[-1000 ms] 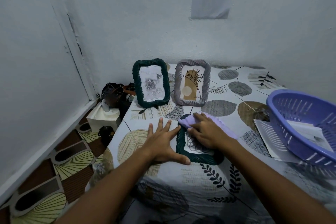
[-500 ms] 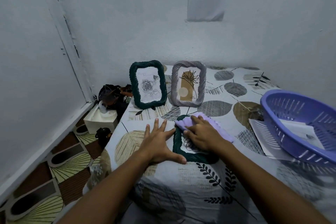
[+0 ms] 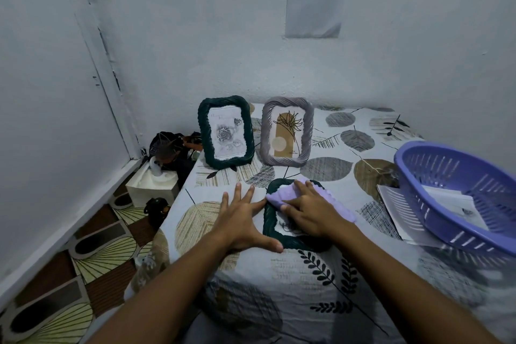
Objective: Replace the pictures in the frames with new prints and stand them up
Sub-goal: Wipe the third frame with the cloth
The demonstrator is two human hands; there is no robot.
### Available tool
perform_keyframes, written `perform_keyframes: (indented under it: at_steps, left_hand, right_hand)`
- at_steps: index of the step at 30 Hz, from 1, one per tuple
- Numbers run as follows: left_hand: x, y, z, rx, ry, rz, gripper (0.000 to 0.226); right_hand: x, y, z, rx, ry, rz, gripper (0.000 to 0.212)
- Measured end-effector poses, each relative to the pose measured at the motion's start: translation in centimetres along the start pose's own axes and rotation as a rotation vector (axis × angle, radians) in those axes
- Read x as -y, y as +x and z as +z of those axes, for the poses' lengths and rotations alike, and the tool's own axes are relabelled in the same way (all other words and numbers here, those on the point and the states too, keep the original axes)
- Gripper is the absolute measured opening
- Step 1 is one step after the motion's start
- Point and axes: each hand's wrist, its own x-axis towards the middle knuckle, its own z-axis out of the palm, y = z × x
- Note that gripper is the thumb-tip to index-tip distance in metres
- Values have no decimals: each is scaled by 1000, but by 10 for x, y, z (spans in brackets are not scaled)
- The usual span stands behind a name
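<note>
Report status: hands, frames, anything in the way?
Left hand flat beside flat green frame; right hand presses purple cloth on it. Two frames standing. Nothing blocking.

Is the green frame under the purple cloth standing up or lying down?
Lying flat: the frame rests face up on the table, cloth pressed onto it.

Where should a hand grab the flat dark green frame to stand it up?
Grip the flat dark green frame by its exposed left long rail, coming from the left. It lies face up, the right hand and lilac cloth cover its right side, and the left hand already rests alongside.
</note>
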Motion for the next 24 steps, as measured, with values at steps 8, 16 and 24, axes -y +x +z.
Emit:
perform_keyframes:
  at_steps: [8,16,24]
  left_hand:
    - [2,2,3,-13,3,-19,125]
    - [4,2,4,-18,18,3,137]
    - [7,3,8,-46,17,32,138]
  right_hand:
    - [-5,-17,9,49,5,-100,40]
    - [-12,-39,3,106,13,-133,39]
    - [-15,-39,-1,129,45,-132,40]
